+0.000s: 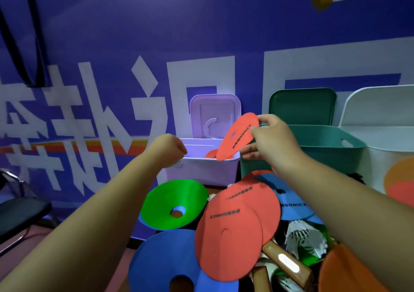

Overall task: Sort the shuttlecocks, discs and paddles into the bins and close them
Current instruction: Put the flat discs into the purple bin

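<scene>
You're pinching the red disc (237,136) with the fingers (255,132) of your right hand (275,141), tilted above the open lilac bin (201,170) — dropped from here, it's probably clipping the rim and sliding out — your left hand (167,150) is curling beside the bin, grip unclear.

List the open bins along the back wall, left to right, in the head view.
lilac bin → teal bin → white bin. Each has its lid standing open behind it. The right hand pinches a red disc at the lilac bin's mouth.
</scene>
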The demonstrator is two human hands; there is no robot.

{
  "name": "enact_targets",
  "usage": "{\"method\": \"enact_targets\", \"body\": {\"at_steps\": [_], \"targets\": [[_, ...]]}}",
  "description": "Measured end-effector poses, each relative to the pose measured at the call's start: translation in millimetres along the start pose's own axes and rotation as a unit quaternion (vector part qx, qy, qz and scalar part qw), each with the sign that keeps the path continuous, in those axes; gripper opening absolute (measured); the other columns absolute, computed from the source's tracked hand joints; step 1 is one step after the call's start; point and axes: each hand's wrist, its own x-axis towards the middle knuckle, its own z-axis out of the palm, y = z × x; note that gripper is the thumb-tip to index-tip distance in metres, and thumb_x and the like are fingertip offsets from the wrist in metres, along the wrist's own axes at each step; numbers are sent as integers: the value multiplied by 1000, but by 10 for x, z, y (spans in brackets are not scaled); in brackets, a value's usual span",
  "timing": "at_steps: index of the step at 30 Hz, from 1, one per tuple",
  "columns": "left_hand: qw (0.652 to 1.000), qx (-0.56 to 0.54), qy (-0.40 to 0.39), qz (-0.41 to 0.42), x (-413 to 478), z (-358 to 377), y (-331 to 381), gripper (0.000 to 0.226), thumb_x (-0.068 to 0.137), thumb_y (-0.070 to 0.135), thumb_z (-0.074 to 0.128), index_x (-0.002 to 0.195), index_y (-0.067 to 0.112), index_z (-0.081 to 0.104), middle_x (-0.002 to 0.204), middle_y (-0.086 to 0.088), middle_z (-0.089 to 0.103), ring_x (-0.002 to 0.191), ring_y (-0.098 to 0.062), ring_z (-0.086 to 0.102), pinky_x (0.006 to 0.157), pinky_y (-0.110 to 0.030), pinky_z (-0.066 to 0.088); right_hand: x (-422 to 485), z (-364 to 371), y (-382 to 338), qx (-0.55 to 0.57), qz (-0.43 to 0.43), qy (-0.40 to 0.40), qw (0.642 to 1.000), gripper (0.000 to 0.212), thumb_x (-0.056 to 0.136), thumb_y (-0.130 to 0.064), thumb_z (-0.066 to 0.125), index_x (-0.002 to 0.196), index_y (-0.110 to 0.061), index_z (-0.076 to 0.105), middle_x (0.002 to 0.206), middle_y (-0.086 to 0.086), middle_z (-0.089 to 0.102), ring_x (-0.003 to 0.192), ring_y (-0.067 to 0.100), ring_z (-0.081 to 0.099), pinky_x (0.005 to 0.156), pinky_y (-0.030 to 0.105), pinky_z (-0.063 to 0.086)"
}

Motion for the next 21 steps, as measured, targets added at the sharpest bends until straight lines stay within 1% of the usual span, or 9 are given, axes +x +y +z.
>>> {"method": "enact_targets", "body": {"at_steps": [3, 6, 8, 11, 14, 16, 18, 20, 21], "targets": [[996, -88, -20, -22, -93, 23, -140, 16, 93, 18, 68, 97, 21, 83, 86, 0, 80, 85, -20, 77, 73, -30, 63, 45, 101, 2, -4, 20, -4, 1000, 42, 101, 4, 37, 136, -16, 51, 94, 22, 66, 47, 21, 69, 46, 35, 59], [985, -159, -49, -31, -239, 47, -223, 11, 95, 25, 73, 92, 19, 82, 83, 4, 80, 76, -11, 78, 72, -34, 66, 116, 235, 1, -28, 22, -6, 999, 47, 101, 6, 35, 142, -12, 50, 109, 25, 65, 46, 18, 70, 42, 32, 56], [980, -186, -56, -32, -320, 67, -267, 13, 97, 28, 73, 90, 20, 81, 81, 8, 79, 74, -10, 77, 72, -36, 65, 155, 340, -6, -42, 21, -13, 999, 47, 100, 6, 34, 141, -12, 50, 108, 25, 65, 48, 20, 70, 42, 34, 56], [977, -201, -57, -38, -437, 95, -342, 15, 97, 25, 70, 90, 18, 81, 78, 7, 78, 74, -14, 77, 75, -41, 65, 265, 498, -66, -31, 21, -11, 999, 40, 100, 7, 33, 130, -10, 54, 94, 20, 65, 60, 32, 71, 54, 43, 63], [975, -206, -68, -47, -535, 109, -448, 17, 98, 26, 69, 89, 18, 81, 71, 9, 76, 63, -5, 72, 70, -35, 63, 402, 607, -139, 46, 67, -38, 996, 32, 104, 8, 35, 126, -1, 57, 103, 21, 65, 72, 33, 73, 56, 39, 65], [973, -211, -72, -50, -590, 115, -519, 17, 99, 27, 68, 90, 20, 80, 77, 10, 77, 67, -6, 73, 70, -34, 63, 446, 662, -130, 38, 123, -43, 991, 32, 106, 6, 35, 129, -2, 55, 105, 19, 63, 91, 37, 76, 71, 40, 67], [971, -219, -75, -57, -653, 110, -571, 18, 100, 28, 67, 92, 20, 80, 84, 10, 79, 74, -10, 75, 75, -37, 63, 463, 695, -69, 6, 164, -33, 986, 39, 107, 4, 32, 143, 2, 48, 118, 21, 62, 113, 43, 72, 90, 47, 63], [969, -228, -76, -61, -718, 111, -608, 18, 101, 28, 65, 93, 19, 80, 87, 11, 79, 77, -12, 76, 78, -38, 63, 428, 708, -17, -32, 169, -36, 985, 39, 109, 1, 29, 144, 5, 48, 140, 23, 60, 121, 43, 69, 91, 51, 62], [967, -233, -76, -63, -753, 111, -620, 19, 101, 29, 65, 94, 19, 80, 87, 11, 79, 78, -12, 76, 78, -38, 63, 377, 701, -9, -49, 167, -52, 983, 36, 111, 0, 29, 140, 5, 50, 141, 20, 60, 122, 41, 68, 87, 50, 63]]}}
